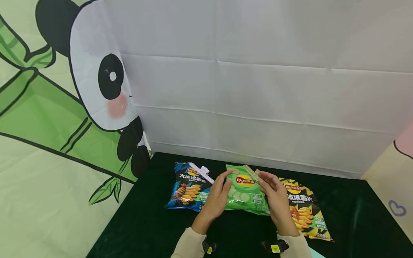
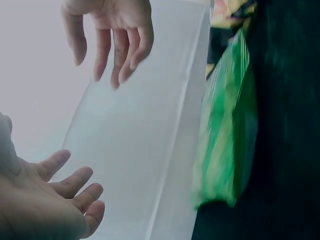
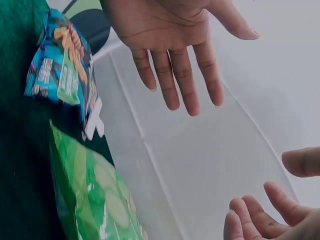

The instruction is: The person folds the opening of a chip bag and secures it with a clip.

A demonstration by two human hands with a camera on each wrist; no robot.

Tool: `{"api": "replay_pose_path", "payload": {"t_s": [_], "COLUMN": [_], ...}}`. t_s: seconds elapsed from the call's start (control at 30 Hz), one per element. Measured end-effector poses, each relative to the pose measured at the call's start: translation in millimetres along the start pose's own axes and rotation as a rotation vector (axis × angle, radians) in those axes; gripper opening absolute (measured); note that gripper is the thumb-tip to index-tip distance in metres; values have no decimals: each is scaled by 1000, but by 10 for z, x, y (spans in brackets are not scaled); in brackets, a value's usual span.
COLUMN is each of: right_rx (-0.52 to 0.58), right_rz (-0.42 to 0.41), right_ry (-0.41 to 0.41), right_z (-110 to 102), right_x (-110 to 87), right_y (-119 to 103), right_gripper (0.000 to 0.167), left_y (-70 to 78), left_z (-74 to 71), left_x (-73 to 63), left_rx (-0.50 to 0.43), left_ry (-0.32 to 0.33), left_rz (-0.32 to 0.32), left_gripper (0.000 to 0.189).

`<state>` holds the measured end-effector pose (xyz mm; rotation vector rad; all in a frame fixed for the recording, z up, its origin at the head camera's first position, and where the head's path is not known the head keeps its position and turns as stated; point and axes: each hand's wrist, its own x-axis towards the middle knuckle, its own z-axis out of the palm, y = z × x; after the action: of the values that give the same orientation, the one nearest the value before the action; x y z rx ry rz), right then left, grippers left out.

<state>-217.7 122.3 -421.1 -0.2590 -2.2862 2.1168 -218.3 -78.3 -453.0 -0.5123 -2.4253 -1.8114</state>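
A green Lay's chip bag [image 1: 246, 195] lies face up on the dark green tablecloth, with a pale clip strip [image 1: 251, 172] across its top right corner. My left hand [image 1: 217, 197] hovers over the bag's left side, fingers relaxed and spread, holding nothing. Over the right side is my right hand [image 1: 276, 197], its fingers loosely bent. In the left wrist view the palms face each other with a gap between, and the green bag [image 2: 225, 135] lies apart from both. The right wrist view likewise shows the left hand [image 3: 165, 35] with straight fingers and no object.
To the left lies a blue chip bag [image 1: 188, 190] with a white clip [image 1: 201, 172] along its top. A black and yellow chip bag [image 1: 304, 211] rests to the right, partly behind my right hand. A white cloth wall [image 1: 258, 89] rises behind the table.
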Motion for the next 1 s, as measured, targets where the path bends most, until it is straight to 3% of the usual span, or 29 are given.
{"api": "replay_pose_path", "payload": {"t_s": [0.4, 0.67, 0.83, 1.0], "right_rx": [-64, -61, -40, -88], "right_rz": [60, 83, 119, 186], "right_ry": [57, 104, 136, 179], "right_z": [-365, -637, -812, -998], "right_x": [18, 6, -4, 12], "right_y": [156, 245, 315, 422], "right_gripper": [50, 49, 51, 58], "left_y": [-92, -165, -166, -123], "left_z": [552, 858, 1051, 1217], "left_x": [-65, -156, -168, -174], "left_rx": [-144, -246, -239, -265], "left_ry": [-105, -146, -141, -115], "left_rz": [-111, -223, -276, -336], "left_gripper": [55, 55, 49, 42]}}
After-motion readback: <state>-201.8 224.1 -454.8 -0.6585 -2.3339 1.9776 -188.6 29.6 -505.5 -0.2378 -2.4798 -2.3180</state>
